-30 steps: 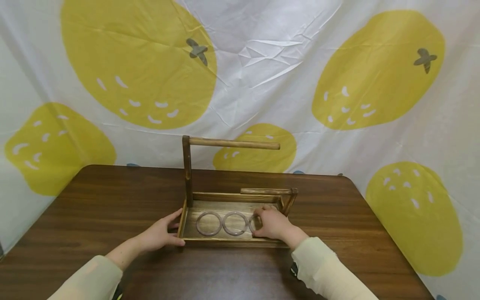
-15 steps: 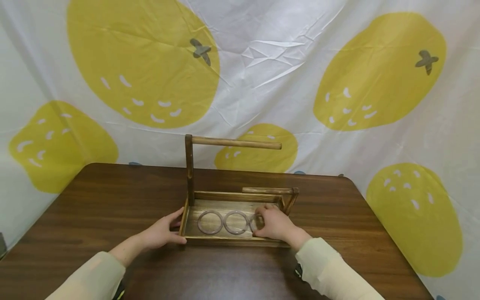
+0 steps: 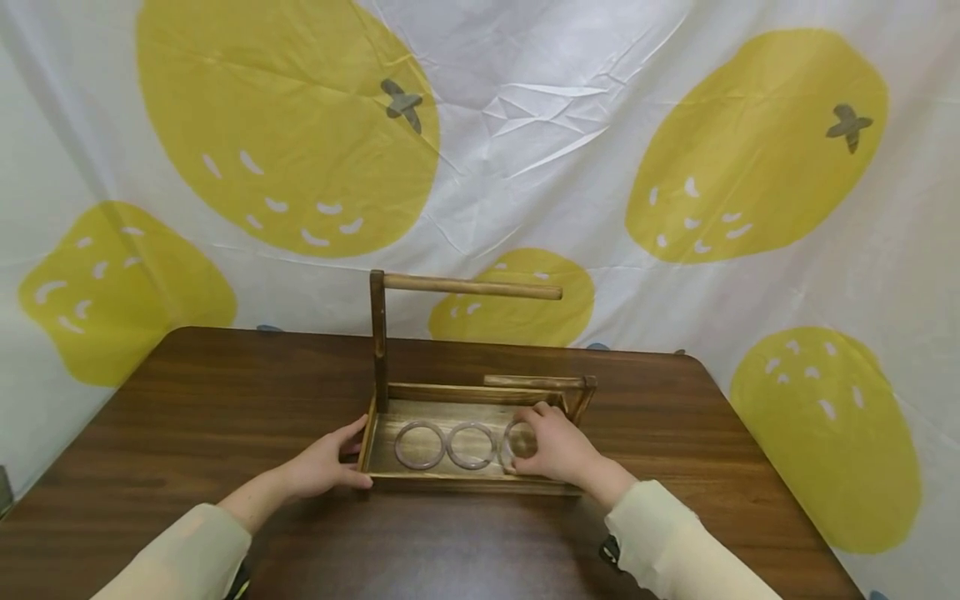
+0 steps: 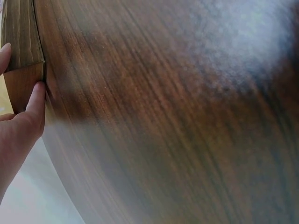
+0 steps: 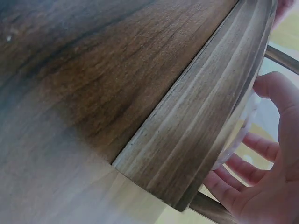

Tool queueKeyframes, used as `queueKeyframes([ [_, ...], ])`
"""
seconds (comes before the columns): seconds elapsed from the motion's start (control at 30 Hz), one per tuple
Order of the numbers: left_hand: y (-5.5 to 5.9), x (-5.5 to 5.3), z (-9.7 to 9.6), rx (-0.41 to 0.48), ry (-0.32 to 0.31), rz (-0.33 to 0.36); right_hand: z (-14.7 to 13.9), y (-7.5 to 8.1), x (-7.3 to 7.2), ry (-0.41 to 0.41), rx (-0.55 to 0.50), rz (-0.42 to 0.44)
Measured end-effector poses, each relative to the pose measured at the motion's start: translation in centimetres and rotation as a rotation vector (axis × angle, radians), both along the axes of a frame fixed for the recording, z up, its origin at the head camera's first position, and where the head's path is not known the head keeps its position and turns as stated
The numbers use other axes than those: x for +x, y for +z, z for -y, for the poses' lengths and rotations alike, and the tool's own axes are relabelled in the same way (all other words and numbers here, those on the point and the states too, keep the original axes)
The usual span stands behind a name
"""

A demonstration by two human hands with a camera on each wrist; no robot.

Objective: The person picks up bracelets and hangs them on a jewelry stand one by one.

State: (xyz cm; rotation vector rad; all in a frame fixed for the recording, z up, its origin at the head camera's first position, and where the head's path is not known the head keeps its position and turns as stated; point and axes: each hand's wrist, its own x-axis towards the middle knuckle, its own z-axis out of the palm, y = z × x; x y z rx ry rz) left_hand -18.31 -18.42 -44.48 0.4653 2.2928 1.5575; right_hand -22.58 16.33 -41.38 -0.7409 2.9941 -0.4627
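Three pale, translucent bangles lie in a row in a shallow wooden jewelry stand (image 3: 476, 485). The left bangle (image 3: 420, 445) and the middle bangle (image 3: 471, 445) sit side by side on its floor. My right hand (image 3: 562, 450) curls over the right bangle (image 3: 508, 433), with thumb near the front wall and fingertips at the bangle's far edge. Part of this bangle's rim shows between thumb and fingers in the right wrist view. My left hand (image 3: 318, 465) touches the stand's left end with spread fingers, its thumb at the front corner.
From the stand's left end rises a tall post with a long bar (image 3: 472, 287); a shorter bar (image 3: 528, 382) extends from the low right post. The stand is on a brown wooden table (image 3: 247, 400). A white curtain (image 3: 517, 50) printed with yellow fruit hangs behind.
My right hand has shifted slightly to the right, so more of the right bangle shows. The left hand stays at the stand's left end, and the other two bangles lie still.
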Motion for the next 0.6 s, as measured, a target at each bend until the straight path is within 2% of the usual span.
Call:
queueKeyframes([
  [0.33,-0.1,0.1,0.0,0.016,0.014,0.04,-0.4,0.5,0.3,0.016,-0.053,-0.01],
  [0.6,0.0,-0.1,0.2,0.018,0.001,0.051,-0.7,1.1,0.7,0.028,-0.092,-0.001],
])
